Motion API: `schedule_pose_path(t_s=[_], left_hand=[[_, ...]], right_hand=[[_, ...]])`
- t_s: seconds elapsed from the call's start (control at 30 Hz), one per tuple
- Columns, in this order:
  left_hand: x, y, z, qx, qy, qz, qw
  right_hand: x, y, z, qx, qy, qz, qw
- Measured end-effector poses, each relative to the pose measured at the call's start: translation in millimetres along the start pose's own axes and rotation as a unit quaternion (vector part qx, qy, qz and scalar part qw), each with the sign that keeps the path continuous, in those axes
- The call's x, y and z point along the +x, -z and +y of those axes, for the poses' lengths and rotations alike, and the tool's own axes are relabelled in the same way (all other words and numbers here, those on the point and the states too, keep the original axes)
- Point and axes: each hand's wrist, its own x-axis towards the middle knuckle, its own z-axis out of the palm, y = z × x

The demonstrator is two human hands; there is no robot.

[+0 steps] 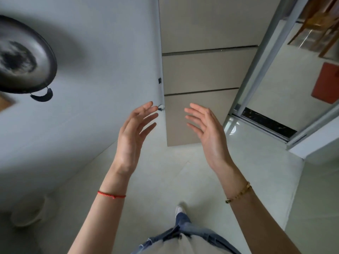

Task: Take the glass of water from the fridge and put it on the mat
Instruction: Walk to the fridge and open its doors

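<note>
A tall beige fridge (201, 70) stands straight ahead against the wall, all its doors closed, with dark seams between the sections. My left hand (133, 136) and my right hand (207, 131) are both raised in front of its lowest section, palms facing each other, fingers spread, holding nothing. Neither hand touches the fridge. No glass of water and no mat can be seen; the fridge's inside is hidden behind the doors.
A dark wok (20, 57) sits on the pale counter (88, 88) at the left. A sliding glass door frame (260, 74) rises at the right, with wooden chair legs (315, 24) and an orange-red sheet (328, 83) beyond it. Pale floor tiles (174, 180) lie underfoot.
</note>
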Motion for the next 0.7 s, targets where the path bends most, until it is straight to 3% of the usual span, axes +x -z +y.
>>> schedule_pose_path(t_s=[0.7], left_hand=[[255.4,-11.9,16.2,0.033,-0.048,-0.002,0.998]], right_hand=[[236.6,-20.0,11.0,-0.008,0.025,-0.017,1.000]])
